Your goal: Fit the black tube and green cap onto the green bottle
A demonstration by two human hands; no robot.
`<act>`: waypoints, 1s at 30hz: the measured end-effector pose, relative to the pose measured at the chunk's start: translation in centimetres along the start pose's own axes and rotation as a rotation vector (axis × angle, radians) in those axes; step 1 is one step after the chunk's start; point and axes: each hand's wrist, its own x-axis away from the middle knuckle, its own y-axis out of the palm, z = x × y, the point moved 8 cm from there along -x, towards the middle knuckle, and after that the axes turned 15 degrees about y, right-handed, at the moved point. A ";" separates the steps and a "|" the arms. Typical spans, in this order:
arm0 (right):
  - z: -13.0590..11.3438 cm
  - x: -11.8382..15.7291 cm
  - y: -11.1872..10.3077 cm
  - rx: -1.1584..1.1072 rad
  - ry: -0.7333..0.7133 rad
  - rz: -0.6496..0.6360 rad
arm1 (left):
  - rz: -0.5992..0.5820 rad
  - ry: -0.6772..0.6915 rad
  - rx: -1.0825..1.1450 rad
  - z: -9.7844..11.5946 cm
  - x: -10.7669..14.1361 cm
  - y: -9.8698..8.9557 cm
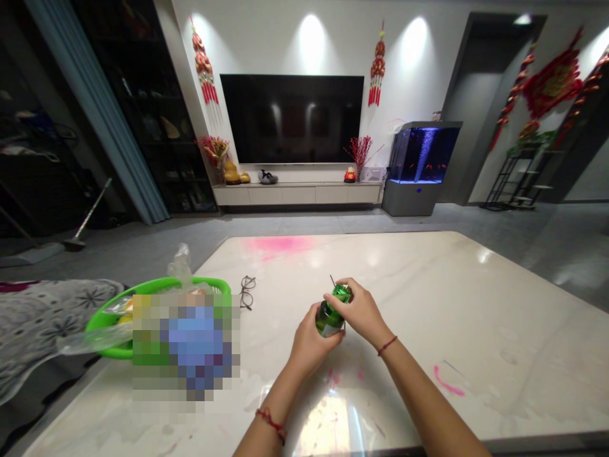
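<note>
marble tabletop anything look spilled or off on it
Pink smears mark the white marble tabletop: a wide patch near the far edge and a thin streak right of the green bottle, which the left hand and right hand hold. The colour stands out sharply against the pale stone, so they look like stains.

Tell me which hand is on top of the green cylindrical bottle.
The right hand lies over the top of the green cylindrical bottle; the left hand holds the bottle lower down.
</note>
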 end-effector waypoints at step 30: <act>0.5 -0.5 1.0 -0.191 -0.026 -0.242 | 0.046 -0.004 0.031 -0.4 -0.3 -0.3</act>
